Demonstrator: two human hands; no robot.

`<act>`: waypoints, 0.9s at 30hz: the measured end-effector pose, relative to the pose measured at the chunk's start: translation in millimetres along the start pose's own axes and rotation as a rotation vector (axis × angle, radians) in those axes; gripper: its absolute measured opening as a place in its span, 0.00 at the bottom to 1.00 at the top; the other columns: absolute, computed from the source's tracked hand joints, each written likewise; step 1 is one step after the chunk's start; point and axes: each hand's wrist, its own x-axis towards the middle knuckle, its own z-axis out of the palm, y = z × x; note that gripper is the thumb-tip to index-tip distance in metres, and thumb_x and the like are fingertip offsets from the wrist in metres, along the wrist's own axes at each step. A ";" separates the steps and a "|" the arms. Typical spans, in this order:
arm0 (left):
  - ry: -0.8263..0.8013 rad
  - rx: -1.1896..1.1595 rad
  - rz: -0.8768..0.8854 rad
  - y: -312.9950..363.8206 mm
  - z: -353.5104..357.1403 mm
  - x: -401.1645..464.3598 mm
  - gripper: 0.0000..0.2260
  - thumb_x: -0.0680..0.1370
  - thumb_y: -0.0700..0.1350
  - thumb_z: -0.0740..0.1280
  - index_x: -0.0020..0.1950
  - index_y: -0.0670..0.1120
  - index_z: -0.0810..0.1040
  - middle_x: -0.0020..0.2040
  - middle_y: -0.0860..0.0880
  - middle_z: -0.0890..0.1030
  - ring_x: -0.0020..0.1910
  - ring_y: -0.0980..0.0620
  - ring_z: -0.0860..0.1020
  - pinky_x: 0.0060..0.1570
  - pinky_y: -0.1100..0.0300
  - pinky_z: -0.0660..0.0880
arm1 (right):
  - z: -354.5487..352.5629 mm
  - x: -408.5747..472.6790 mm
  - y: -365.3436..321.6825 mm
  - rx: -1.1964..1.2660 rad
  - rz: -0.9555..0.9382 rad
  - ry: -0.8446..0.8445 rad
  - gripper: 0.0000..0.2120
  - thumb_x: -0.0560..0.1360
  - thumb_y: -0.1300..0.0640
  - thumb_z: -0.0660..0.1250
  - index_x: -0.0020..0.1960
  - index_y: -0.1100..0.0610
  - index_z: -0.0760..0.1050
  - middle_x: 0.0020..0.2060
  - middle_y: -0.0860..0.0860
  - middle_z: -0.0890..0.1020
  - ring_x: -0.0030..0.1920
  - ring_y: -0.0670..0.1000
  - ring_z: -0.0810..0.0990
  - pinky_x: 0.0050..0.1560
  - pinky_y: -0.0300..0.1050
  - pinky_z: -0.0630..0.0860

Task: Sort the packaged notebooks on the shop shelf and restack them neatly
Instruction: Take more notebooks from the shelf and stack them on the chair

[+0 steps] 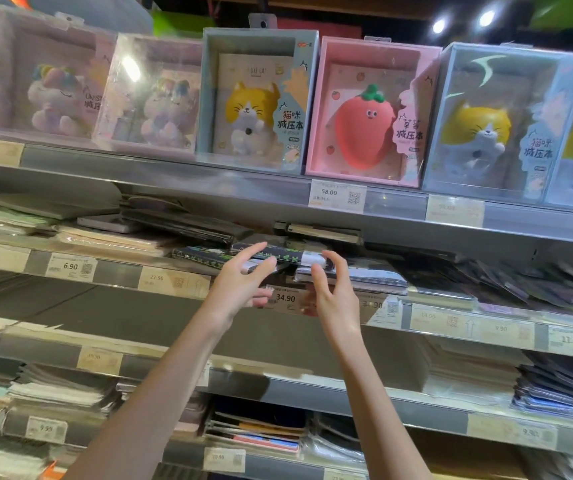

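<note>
Notebooks in plastic wrap are lying in loose stacks along the middle shelf, across the centre of the frame. Left hand is reaching up with fingers spread and relaxed, its fingertips sitting at the front edge of a dark notebook. Right hand is hovering just beside, fingers loosely curved, fingertips near the white label end of that notebook, gripping nothing. Price tag is showing between both wrists.

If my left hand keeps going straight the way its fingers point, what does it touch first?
Most likely the dark packaged notebook with green lettering at the shelf edge; the left hand's fingertips already look nearly on it, though depth is unclear.
</note>
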 end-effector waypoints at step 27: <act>0.505 -0.753 -0.297 1.1 -1.4 -16.2 0.39 0.69 0.48 0.74 0.71 0.50 0.53 0.68 0.39 0.66 0.59 0.43 0.73 0.49 0.46 0.77 | 36.8 -24.6 -29.3 0.523 0.167 0.488 0.17 0.74 0.43 0.65 0.54 0.49 0.62 0.44 0.48 0.67 0.43 0.46 0.71 0.39 0.39 0.68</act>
